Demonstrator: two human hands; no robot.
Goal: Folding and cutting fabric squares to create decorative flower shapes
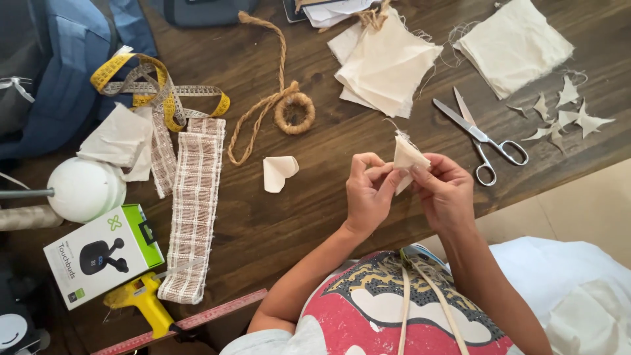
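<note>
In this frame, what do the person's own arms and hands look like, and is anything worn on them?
Both forearms are bare; the left hand and right hand show no gloves, rings or watch. A short pale sleeve shows at the left upper arm. No markings are visible.

A small rectangular cardboard box (102, 255) is lying tilted at the left edge of the wooden table (296, 223). Its top face is showing white with a dark picture of earbuds, and its sides are showing bright green. It is sitting just below a white round lamp (84, 189).
</note>
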